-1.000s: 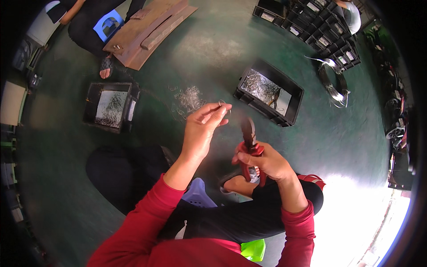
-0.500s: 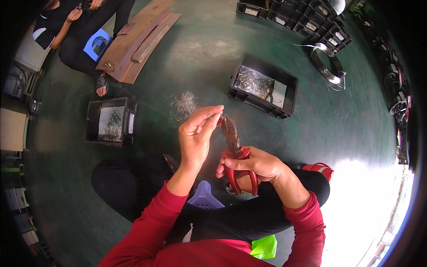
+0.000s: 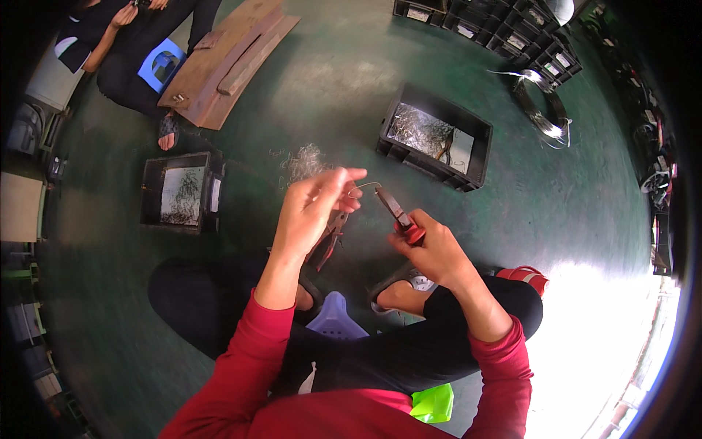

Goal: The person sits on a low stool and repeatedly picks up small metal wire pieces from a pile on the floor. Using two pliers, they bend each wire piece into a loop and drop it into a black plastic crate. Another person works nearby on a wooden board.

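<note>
My right hand [image 3: 433, 245] is closed round red-handled pliers [image 3: 397, 212], whose jaws point up and left. A thin curved piece of wire [image 3: 365, 184] spans from the jaw tips to the fingers of my left hand [image 3: 311, 205]. Those fingers are slightly blurred; they appear to hold the wire's left end, with one finger stretched out above it. Below my left hand, a second pair of pliers [image 3: 333, 238] with dark jaws lies partly hidden. Just beyond that hand is a loose pile of wire pieces [image 3: 306, 161] on the green floor.
Black crates with wire pieces stand left [image 3: 208, 192] and ahead right [image 3: 479, 157]. A wire coil [image 3: 545, 117] and stacked black crates [image 3: 504, 36] are far right. Wooden boards [image 3: 234, 66], a blue stool [image 3: 161, 64] and another person [image 3: 121, 73] are far left.
The right hand has turned, tilting its pliers left and away from the left fingers. The left hand has shifted left, and the curved wire and the second pliers have come into sight.
</note>
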Demonstrator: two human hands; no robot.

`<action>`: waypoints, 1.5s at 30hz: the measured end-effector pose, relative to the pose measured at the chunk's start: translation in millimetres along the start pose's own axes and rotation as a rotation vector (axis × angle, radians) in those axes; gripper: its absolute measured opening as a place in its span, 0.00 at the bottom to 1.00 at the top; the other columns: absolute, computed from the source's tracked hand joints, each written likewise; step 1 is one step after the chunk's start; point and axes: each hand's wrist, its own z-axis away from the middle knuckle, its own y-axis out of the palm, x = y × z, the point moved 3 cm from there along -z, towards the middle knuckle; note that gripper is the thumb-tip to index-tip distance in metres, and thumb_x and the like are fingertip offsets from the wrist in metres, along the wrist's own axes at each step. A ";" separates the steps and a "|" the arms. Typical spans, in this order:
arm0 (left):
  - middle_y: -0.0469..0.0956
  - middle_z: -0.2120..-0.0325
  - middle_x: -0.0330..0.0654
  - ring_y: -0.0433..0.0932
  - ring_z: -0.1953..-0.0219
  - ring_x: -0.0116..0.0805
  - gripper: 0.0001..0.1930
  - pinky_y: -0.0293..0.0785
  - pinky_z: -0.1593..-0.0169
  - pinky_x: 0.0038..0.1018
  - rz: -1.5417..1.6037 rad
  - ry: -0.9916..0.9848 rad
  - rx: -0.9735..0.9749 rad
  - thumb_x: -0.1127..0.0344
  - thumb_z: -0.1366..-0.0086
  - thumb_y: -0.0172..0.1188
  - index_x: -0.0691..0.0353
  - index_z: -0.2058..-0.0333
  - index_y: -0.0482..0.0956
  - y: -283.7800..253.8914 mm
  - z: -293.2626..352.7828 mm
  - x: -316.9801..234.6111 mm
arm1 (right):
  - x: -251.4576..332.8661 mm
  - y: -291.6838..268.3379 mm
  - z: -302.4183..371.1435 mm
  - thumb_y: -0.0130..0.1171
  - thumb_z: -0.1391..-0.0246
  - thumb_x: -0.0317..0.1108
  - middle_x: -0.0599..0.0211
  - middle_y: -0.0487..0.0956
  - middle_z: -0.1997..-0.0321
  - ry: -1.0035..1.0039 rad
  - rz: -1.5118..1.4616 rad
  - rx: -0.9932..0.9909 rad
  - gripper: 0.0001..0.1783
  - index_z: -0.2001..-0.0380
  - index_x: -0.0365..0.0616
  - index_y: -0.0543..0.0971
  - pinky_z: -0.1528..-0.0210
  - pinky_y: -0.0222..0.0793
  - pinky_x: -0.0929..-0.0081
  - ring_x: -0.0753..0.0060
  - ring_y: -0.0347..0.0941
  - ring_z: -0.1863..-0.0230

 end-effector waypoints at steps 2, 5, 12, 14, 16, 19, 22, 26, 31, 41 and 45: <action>0.79 0.72 0.38 0.77 0.72 0.23 0.12 0.72 0.68 0.18 -0.093 -0.031 0.056 0.65 0.33 0.56 0.67 0.58 0.81 0.8 2.3 2.4 | -2.4 2.0 -0.7 0.63 0.48 0.41 0.60 0.77 0.72 0.019 0.022 -0.001 0.17 0.63 0.38 0.73 0.62 0.69 0.71 0.69 0.72 0.70; 0.80 0.76 0.37 0.76 0.74 0.20 0.10 0.69 0.72 0.16 -0.135 -0.053 0.015 0.66 0.35 0.59 0.66 0.60 0.82 5.0 4.8 5.5 | -3.4 3.1 -2.4 0.62 0.47 0.41 0.62 0.76 0.72 0.003 0.027 0.010 0.17 0.62 0.38 0.73 0.63 0.68 0.73 0.72 0.71 0.70; 0.79 0.81 0.37 0.77 0.78 0.19 0.07 0.72 0.75 0.17 -0.516 0.313 -0.152 0.74 0.38 0.60 0.67 0.61 0.81 18.5 9.8 -0.3 | -3.3 3.4 -3.7 0.62 0.46 0.40 0.70 0.75 0.71 0.029 -0.104 0.136 0.17 0.59 0.39 0.74 0.65 0.67 0.77 0.80 0.67 0.69; 0.78 0.81 0.37 0.77 0.78 0.19 0.07 0.72 0.75 0.16 -0.530 0.350 -0.158 0.74 0.38 0.60 0.66 0.61 0.81 19.3 9.9 0.3 | -3.8 2.7 -3.0 0.62 0.46 0.40 0.69 0.75 0.70 0.060 -0.111 0.152 0.17 0.59 0.38 0.74 0.64 0.67 0.77 0.79 0.67 0.69; 0.78 0.81 0.36 0.76 0.78 0.18 0.07 0.72 0.76 0.16 -0.522 0.376 -0.153 0.75 0.38 0.59 0.66 0.61 0.81 20.0 9.8 0.5 | -3.9 2.2 -2.2 0.62 0.46 0.40 0.68 0.75 0.70 0.075 -0.114 0.158 0.17 0.59 0.38 0.74 0.64 0.67 0.77 0.79 0.68 0.68; 0.77 0.81 0.36 0.74 0.80 0.17 0.08 0.69 0.77 0.16 -0.519 0.342 -0.134 0.74 0.36 0.57 0.66 0.59 0.80 20.9 9.1 -0.6 | -3.2 1.4 -1.9 0.62 0.46 0.40 0.67 0.76 0.69 0.064 -0.109 0.148 0.18 0.59 0.38 0.74 0.63 0.68 0.75 0.78 0.69 0.67; 0.74 0.83 0.35 0.69 0.82 0.17 0.10 0.65 0.78 0.15 -0.349 0.158 -0.039 0.72 0.33 0.53 0.66 0.56 0.79 21.7 10.4 -1.3 | -2.6 0.8 -1.8 0.62 0.46 0.39 0.62 0.78 0.69 0.050 -0.058 0.095 0.17 0.60 0.38 0.74 0.62 0.69 0.71 0.73 0.72 0.66; 0.69 0.86 0.33 0.62 0.85 0.16 0.13 0.59 0.81 0.16 -0.196 -0.059 0.041 0.70 0.31 0.48 0.67 0.53 0.77 23.0 12.7 -1.1 | -1.4 -2.8 -0.7 0.62 0.48 0.35 0.52 0.78 0.69 -0.005 0.081 -0.040 0.15 0.62 0.37 0.73 0.61 0.69 0.66 0.56 0.76 0.65; 0.68 0.87 0.32 0.61 0.87 0.15 0.13 0.56 0.83 0.16 -0.147 -0.115 0.020 0.69 0.31 0.48 0.66 0.54 0.78 24.4 16.2 1.7 | 2.7 -5.0 -0.4 0.62 0.50 0.31 0.48 0.76 0.73 -0.111 0.194 -0.153 0.13 0.65 0.37 0.71 0.64 0.67 0.61 0.43 0.74 0.67; 0.65 0.87 0.30 0.59 0.87 0.13 0.13 0.53 0.84 0.16 -0.068 -0.175 -0.020 0.68 0.32 0.49 0.65 0.54 0.79 21.0 14.3 10.2 | 2.3 -3.2 -3.4 0.63 0.50 0.32 0.53 0.76 0.66 -0.168 0.420 -0.280 0.15 0.64 0.39 0.69 0.62 0.66 0.57 0.43 0.72 0.62; 0.65 0.87 0.29 0.58 0.87 0.13 0.13 0.52 0.84 0.16 -0.066 -0.178 -0.012 0.67 0.31 0.49 0.65 0.55 0.79 20.5 13.0 11.0 | 0.6 -2.0 -5.1 0.63 0.53 0.29 0.55 0.76 0.66 -0.175 0.462 -0.305 0.14 0.64 0.40 0.69 0.62 0.66 0.56 0.45 0.72 0.60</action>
